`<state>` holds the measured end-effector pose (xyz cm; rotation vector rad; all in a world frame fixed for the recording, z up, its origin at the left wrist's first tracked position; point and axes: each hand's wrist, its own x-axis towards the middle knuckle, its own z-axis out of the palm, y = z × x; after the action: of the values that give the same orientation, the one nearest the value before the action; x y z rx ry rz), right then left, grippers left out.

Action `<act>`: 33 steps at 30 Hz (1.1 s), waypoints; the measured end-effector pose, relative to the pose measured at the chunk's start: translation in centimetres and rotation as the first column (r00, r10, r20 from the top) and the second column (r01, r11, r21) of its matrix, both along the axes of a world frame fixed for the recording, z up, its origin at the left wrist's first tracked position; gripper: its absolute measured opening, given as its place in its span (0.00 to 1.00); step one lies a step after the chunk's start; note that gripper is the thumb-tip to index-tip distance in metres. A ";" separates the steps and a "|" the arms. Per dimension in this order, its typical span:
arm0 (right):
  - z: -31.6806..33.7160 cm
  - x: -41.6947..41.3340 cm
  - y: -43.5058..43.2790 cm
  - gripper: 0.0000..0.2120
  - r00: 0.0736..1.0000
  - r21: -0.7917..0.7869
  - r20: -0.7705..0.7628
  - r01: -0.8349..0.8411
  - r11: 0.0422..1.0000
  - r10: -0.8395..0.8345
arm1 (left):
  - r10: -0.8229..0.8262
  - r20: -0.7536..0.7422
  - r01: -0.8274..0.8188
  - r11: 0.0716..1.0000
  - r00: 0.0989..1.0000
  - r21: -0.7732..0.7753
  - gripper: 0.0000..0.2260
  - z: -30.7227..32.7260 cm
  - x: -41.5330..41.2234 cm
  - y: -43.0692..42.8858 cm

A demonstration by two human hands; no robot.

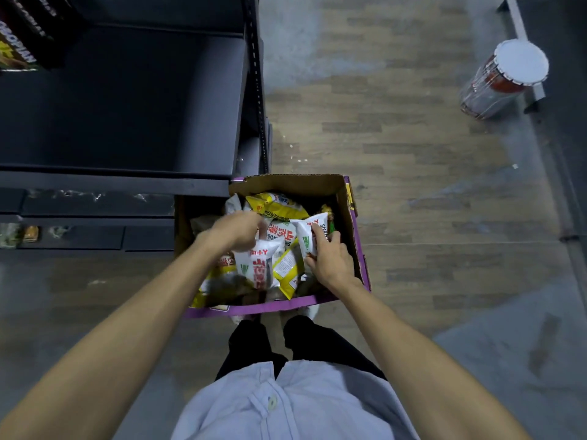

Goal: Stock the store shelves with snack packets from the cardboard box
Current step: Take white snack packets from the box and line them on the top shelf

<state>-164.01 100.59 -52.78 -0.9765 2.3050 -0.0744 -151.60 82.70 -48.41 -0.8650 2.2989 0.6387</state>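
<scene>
An open cardboard box [349, 198] with purple outer sides stands on the floor at my feet. It holds several white and yellow snack packets. My left hand [235, 231] is down in the box, gripping the top of a white packet with red lettering [259, 265]. My right hand [330, 258] holds another white packet [313, 235] near the box's right wall. A yellow packet [279, 206] lies at the back of the box. The dark shelf [127, 100] to the upper left is mostly bare.
Dark snack packs [22, 36] stand at the shelf's far left. Lower shelf edges [95, 214] with a few small items run left of the box. A clear jar with a white lid [505, 77] stands on the wooden floor at the upper right, beside a metal frame.
</scene>
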 end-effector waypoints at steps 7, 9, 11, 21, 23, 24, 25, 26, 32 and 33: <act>-0.1 0.7 0.2 0.35 1.000 0.004 -0.011 0.013 1.000 -0.013 | 0.138 -0.384 -0.265 0.916 0.913 -0.300 0.15 -3.0 0.2 2.1; -0.2 0.8 0.1 0.35 1.000 0.000 -0.006 0.012 1.000 -0.012 | 0.169 -0.374 -0.279 0.924 0.912 -0.262 0.16 -3.9 1.1 3.7; -0.4 1.0 -0.1 0.35 1.000 0.003 -0.003 0.008 1.000 -0.008 | 0.208 -0.322 -0.284 0.935 0.924 -0.211 0.18 -4.5 1.9 5.1; -2.9 1.7 -2.3 0.37 0.999 0.048 -0.007 0.037 0.998 -0.036 | 0.405 -0.239 -0.417 0.909 0.883 -0.001 0.44 -8.3 0.3 6.0; -3.6 1.8 -2.6 0.37 0.999 0.091 0.009 0.050 0.995 -0.051 | 0.446 -0.158 -0.446 0.894 0.881 0.038 0.47 -8.8 -0.1 6.1; -3.9 1.6 -2.8 0.37 0.998 0.118 0.018 0.050 0.992 -0.053 | 0.449 -0.127 -0.448 0.893 0.884 0.038 0.48 -9.0 -0.4 6.2; -4.2 1.4 -2.9 0.37 0.998 0.145 0.031 0.047 0.988 -0.052 | 0.444 -0.109 -0.444 0.896 0.889 0.030 0.48 -9.2 -0.6 6.3; -4.4 1.1 -3.1 0.37 0.998 0.170 0.049 0.040 0.985 -0.049 | 0.437 -0.099 -0.437 0.899 0.894 0.019 0.49 -9.4 -0.8 6.4; -4.9 -0.7 -4.0 0.38 0.988 0.265 0.153 -0.004 0.964 -0.038 | 0.414 -0.023 -0.414 0.910 0.910 0.021 0.49 -9.8 -1.6 5.8; -4.8 -0.8 -4.1 0.39 0.987 0.265 0.156 -0.008 0.964 -0.035 | 0.419 -0.023 -0.419 0.908 0.908 0.028 0.49 -9.7 -1.6 5.7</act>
<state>-164.78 96.45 -57.54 -0.7879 2.1093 0.1430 -153.22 88.43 -58.12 -1.3660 2.1353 0.8603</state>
